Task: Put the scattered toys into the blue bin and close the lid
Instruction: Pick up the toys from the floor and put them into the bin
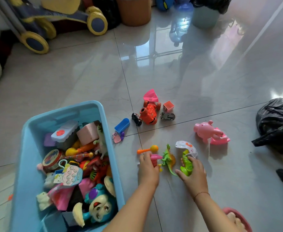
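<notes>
Head view: left hand (148, 170) grips pink toy (155, 158), right hand (194, 174) grips green toy (186, 165); blue bin (62, 115) leftward.

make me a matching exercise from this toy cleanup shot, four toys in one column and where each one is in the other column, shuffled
Toys:
1. pink pig
2. monkey doll
3. small pink toy
4. lime green toy

Places:
A. gripped by the right hand
B. inside the blue bin
C. on the floor near the black bag
D. gripped by the left hand

Pairs: 1-C, 2-B, 3-D, 4-A
</notes>
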Demonstrator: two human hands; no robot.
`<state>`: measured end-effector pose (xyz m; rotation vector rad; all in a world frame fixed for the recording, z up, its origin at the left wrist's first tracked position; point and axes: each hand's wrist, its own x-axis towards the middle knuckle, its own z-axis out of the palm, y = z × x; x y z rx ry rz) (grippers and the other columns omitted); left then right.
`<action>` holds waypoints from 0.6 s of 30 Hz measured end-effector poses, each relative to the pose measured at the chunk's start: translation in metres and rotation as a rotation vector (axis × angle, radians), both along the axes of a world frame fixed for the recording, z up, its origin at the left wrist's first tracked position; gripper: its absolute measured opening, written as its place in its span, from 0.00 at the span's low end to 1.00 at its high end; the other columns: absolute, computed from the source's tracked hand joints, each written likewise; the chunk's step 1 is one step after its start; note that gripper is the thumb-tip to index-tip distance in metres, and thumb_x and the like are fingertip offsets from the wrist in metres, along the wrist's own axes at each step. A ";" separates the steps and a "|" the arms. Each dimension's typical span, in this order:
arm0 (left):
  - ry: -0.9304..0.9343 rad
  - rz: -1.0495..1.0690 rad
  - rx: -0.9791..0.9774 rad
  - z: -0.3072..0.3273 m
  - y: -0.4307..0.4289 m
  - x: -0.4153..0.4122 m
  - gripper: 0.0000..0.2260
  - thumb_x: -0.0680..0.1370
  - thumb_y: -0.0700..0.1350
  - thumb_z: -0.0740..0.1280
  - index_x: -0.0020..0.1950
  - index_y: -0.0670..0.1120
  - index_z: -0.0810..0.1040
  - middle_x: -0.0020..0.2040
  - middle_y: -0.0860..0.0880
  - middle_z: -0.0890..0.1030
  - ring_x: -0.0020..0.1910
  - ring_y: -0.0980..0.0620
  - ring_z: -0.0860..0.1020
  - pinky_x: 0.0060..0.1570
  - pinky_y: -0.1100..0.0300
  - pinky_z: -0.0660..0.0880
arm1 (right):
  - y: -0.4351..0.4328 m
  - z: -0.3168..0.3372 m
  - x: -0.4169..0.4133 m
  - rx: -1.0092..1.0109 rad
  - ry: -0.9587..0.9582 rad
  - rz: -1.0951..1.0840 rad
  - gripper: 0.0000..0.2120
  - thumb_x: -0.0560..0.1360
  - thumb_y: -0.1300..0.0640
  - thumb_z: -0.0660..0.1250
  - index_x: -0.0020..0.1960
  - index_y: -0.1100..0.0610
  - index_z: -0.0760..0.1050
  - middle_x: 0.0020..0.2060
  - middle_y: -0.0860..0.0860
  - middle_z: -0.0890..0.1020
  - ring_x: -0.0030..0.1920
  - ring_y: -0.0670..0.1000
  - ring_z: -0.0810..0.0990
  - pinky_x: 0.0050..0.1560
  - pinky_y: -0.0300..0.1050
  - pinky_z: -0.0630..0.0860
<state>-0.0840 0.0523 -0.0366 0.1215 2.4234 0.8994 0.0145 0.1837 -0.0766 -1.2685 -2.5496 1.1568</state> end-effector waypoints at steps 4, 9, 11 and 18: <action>0.072 0.043 0.104 0.042 -0.018 0.012 0.17 0.76 0.44 0.67 0.62 0.52 0.67 0.60 0.50 0.72 0.55 0.49 0.76 0.53 0.53 0.75 | -0.014 0.049 0.004 -0.010 0.129 -0.129 0.30 0.64 0.54 0.78 0.63 0.57 0.72 0.58 0.56 0.75 0.62 0.58 0.73 0.66 0.56 0.66; 0.245 0.097 0.251 0.104 -0.054 0.017 0.18 0.75 0.44 0.67 0.62 0.52 0.67 0.59 0.50 0.74 0.56 0.50 0.76 0.56 0.55 0.75 | -0.045 0.134 -0.020 -0.029 0.395 -0.073 0.27 0.65 0.54 0.77 0.62 0.54 0.72 0.53 0.49 0.73 0.59 0.56 0.75 0.62 0.56 0.72; 0.338 0.157 0.302 0.131 -0.075 0.015 0.18 0.76 0.43 0.67 0.63 0.52 0.66 0.60 0.51 0.74 0.57 0.52 0.75 0.56 0.60 0.74 | -0.066 0.169 -0.030 -0.065 0.499 0.015 0.27 0.66 0.54 0.76 0.62 0.52 0.71 0.54 0.49 0.73 0.57 0.52 0.76 0.61 0.50 0.74; 0.450 0.523 0.045 0.169 -0.180 0.001 0.20 0.76 0.42 0.66 0.66 0.52 0.65 0.65 0.48 0.74 0.61 0.46 0.75 0.52 0.53 0.74 | -0.175 0.219 -0.061 -0.112 0.512 0.470 0.29 0.66 0.50 0.74 0.64 0.48 0.68 0.57 0.44 0.72 0.58 0.44 0.71 0.61 0.38 0.69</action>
